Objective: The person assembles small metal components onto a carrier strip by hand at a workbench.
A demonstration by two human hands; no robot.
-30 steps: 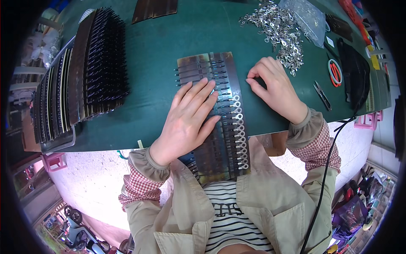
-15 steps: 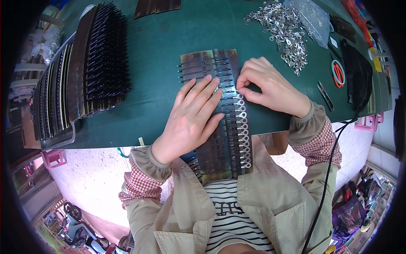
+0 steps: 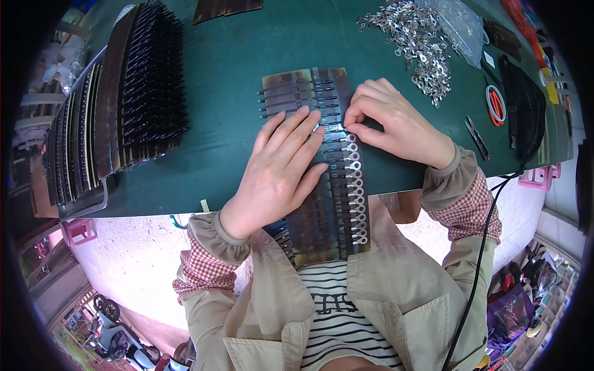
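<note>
A long brown strip board [image 3: 309, 226] lies over the table edge and my lap, with short black wires [image 3: 325, 89] held crosswise under clear tape. Down its right side runs a column of silver ring terminals [image 3: 356, 191] on the wire ends; wires higher up carry none. My left hand [image 3: 275, 164] lies flat on the board's middle, fingers stretched out and slightly apart. At the top of the terminal column, my right hand [image 3: 390, 120] pinches thumb and forefinger at a wire end. What sits in the pinch is mostly hidden; it looks like a ring terminal.
Loose ring terminals form a pile [image 3: 421, 46] at the back right, beside a clear plastic bag [image 3: 455, 28]. Snips [image 3: 477, 139], an orange-and-white coil [image 3: 495, 106] and a black pouch [image 3: 523, 111] lie right. Stacked wire boards [image 3: 127, 93] stand left on the green table [image 3: 229, 80].
The board's far end has shifted slightly away from me. My right fingertips have moved a little up and left, still pinched. My left hand stays flat on the board.
</note>
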